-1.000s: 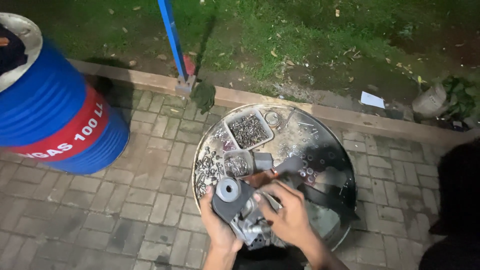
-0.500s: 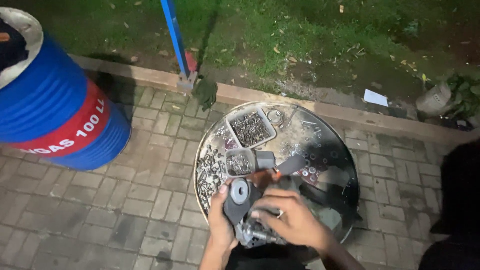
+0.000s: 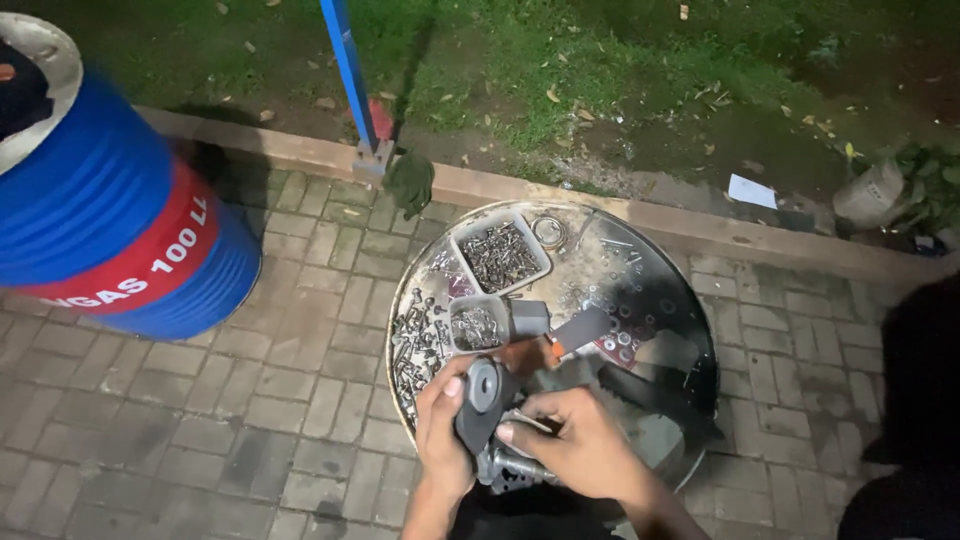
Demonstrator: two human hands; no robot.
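Note:
My left hand (image 3: 441, 428) grips a dark grey metal part with a round hub (image 3: 482, 397) from its left side. From the right, my right hand (image 3: 585, 443) closes on the same part, fingers over its silvery lower end (image 3: 516, 466). Both hands hover over the near edge of a round metal tray (image 3: 650, 262). In the tray stand a larger plastic tub of screws (image 3: 499, 254) and a smaller tub (image 3: 476, 324). Loose bolts (image 3: 411, 345) lie along the tray's left rim. A tool with an orange handle (image 3: 545, 346) lies just beyond my hands.
A blue and red drum (image 3: 110, 215) stands on the brick paving at the left. A blue post (image 3: 350, 75) rises from the kerb beside a dark green glove (image 3: 409, 181). Grass lies beyond. A dark shape (image 3: 915, 400) fills the right edge.
The metal part has turned more upright between my hands, and my right hand has shifted lower on it. The view has crept slightly toward the tray.

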